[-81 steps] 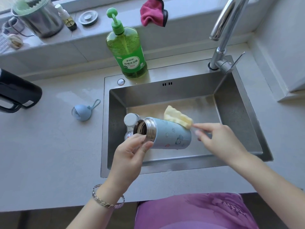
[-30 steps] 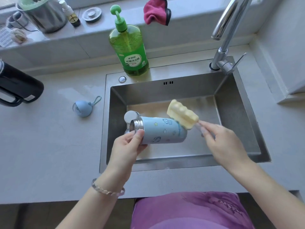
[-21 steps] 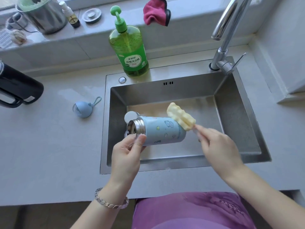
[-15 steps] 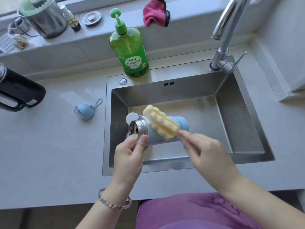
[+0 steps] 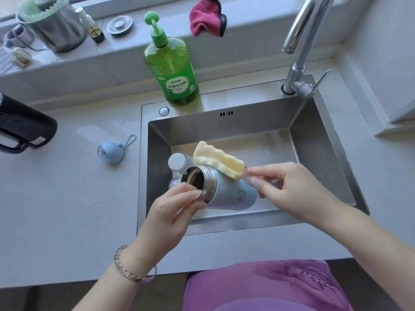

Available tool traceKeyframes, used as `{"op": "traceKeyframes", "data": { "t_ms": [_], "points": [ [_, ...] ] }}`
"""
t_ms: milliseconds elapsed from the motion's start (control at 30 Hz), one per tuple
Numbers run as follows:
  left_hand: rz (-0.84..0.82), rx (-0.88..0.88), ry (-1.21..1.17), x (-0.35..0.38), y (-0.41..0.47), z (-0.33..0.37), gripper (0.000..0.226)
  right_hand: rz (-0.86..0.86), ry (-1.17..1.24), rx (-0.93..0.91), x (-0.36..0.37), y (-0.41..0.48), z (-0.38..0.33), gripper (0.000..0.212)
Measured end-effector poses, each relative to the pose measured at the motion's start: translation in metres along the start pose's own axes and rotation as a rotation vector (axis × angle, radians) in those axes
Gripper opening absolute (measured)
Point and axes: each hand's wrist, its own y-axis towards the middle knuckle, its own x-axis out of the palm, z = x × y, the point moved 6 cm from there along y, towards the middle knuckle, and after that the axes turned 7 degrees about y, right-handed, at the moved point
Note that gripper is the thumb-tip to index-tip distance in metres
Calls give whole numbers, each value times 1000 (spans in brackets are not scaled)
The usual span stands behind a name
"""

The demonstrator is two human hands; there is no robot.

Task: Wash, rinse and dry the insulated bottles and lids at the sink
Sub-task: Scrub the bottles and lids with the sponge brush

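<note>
A small light-blue insulated bottle [image 5: 233, 194] lies on its side over the steel sink [image 5: 323, 140], its open steel mouth turned towards me. My left hand [image 5: 173, 212] grips it at the mouth rim. My right hand [image 5: 289, 191] pinches the clear handle of a yellow sponge brush [image 5: 219, 159], whose head lies on the bottle's upper side near the mouth. A white lid [image 5: 178, 162] sits in the sink behind the bottle. The blue bottle lid [image 5: 111, 151] with a loop lies on the counter to the left.
A green dish-soap pump bottle [image 5: 173, 70] stands behind the sink. The faucet [image 5: 301, 43] rises at the back right. A black bottle [image 5: 24, 129] lies at the far left. On the sill are a pink cloth [image 5: 206, 17], a steel pot [image 5: 54, 25] and a drain plug [image 5: 120, 25].
The sponge brush has slid from the bottle's base end along its side up to the mouth end. The bottle has tilted, its mouth turning more towards me.
</note>
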Motion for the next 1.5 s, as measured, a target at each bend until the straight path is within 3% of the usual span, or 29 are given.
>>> {"op": "traceKeyframes", "data": {
  "t_ms": [167, 333, 467, 567, 633, 733, 800, 867, 967, 1033, 1133, 1200, 1267, 1333, 1433, 1500],
  "points": [
    [46, -16, 13, -6, -1, -1, 8, -24, -118, 195, -6, 5, 33, 19],
    [109, -63, 19, -5, 0, -5, 17, 36, 75, 75, 3, 1, 14, 20],
    [173, -108, -9, -7, -1, -7, 11, 120, 17, 340, 1, -4, 67, 21],
    [235, -199, -113, -4, -5, -14, 18, 196, 420, 606, 15, -11, 88, 25],
    [252, -302, -268, 3, -7, -19, 17, 109, 674, 703, 32, -11, 85, 40],
    [200, -419, -465, 18, -4, -24, 22, -48, 1069, 684, 46, -6, 69, 60],
    [137, -420, -402, 24, -1, -27, 39, -78, 1143, 639, 42, -3, 63, 58],
    [67, -372, -302, 29, 2, -29, 52, -64, 1083, 602, 35, -1, 60, 45],
    [-21, -299, -208, 32, 7, -30, 37, -17, 1074, 578, 29, 4, 64, 27],
    [-90, -284, -180, 35, 9, -30, 41, 22, 1097, 581, 27, 5, 67, 26],
    [-145, -311, -240, 35, 9, -34, 28, 42, 1056, 551, 25, 8, 69, 37],
    [-72, -390, -268, 31, 5, -38, 24, 94, 952, 519, 21, 9, 68, 52],
    [115, -478, -138, 20, 0, -41, 43, 171, 813, 455, 14, 9, 62, 56],
    [224, -412, 140, 13, 2, -24, 65, 237, 691, 387, 9, 9, 54, 51],
    [102, -65, 491, 37, 19, 10, 82, 246, 595, 305, 13, 9, 38, 50],
    [43, -45, 549, 53, 28, 17, 88, 209, 549, 262, 20, 9, 28, 61]
  ]
}}
